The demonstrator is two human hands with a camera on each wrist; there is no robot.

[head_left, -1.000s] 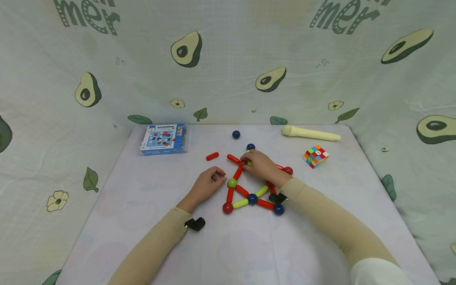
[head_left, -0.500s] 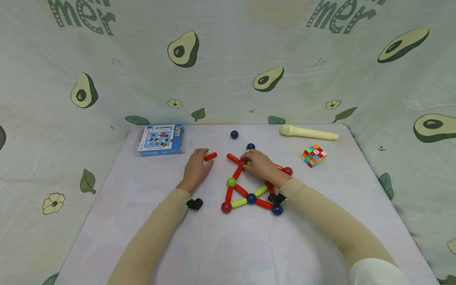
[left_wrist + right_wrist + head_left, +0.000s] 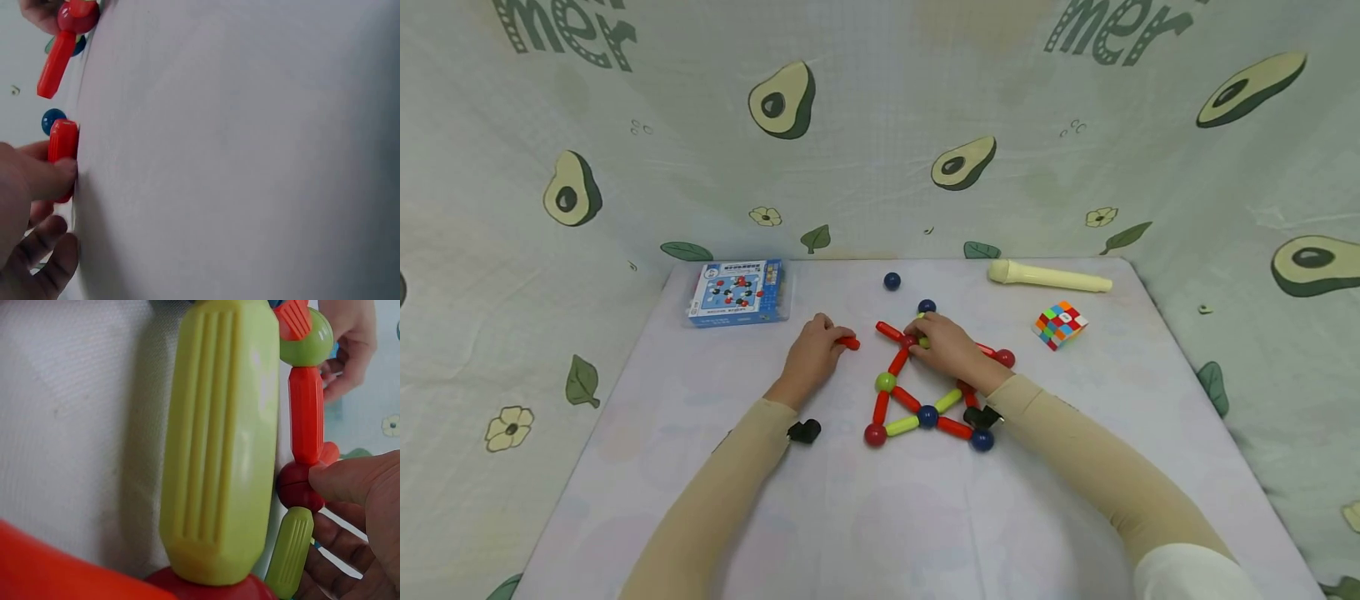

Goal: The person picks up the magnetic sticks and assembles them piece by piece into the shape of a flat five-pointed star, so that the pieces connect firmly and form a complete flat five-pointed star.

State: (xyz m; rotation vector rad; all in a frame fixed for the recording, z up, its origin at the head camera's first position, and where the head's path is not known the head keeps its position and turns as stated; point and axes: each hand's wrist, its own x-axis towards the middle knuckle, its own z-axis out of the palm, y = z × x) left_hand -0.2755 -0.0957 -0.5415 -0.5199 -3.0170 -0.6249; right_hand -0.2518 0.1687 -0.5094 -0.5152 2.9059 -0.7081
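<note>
My left hand (image 3: pixel 812 352) pinches a loose red rod (image 3: pixel 63 147) between thumb and fingers, left of the ball-and-rod frame. That frame lies on the table, joined from red and yellow-green rods with red, blue and green balls, such as the green ball (image 3: pixel 886 382) and a blue ball (image 3: pixel 928 416). At its far side my right hand (image 3: pixel 951 346) grips a red ball (image 3: pixel 294 484), the thumb pressed on it. From this ball run red rods and a yellow-green rod (image 3: pixel 291 550). The right hand and forearm hide part of the frame in the head view.
One loose blue ball (image 3: pixel 892 281) lies near the table's far edge. A blue toy box (image 3: pixel 733 292) sits at the back left. On the right are a pale yellow toy microphone (image 3: pixel 1052 277) and a puzzle cube (image 3: pixel 1060 325). Patterned cloth hangs behind.
My left hand has moved away from me to the loose red rod and taken hold of it, turning it slightly. The right hand has stayed on the red ball.
</note>
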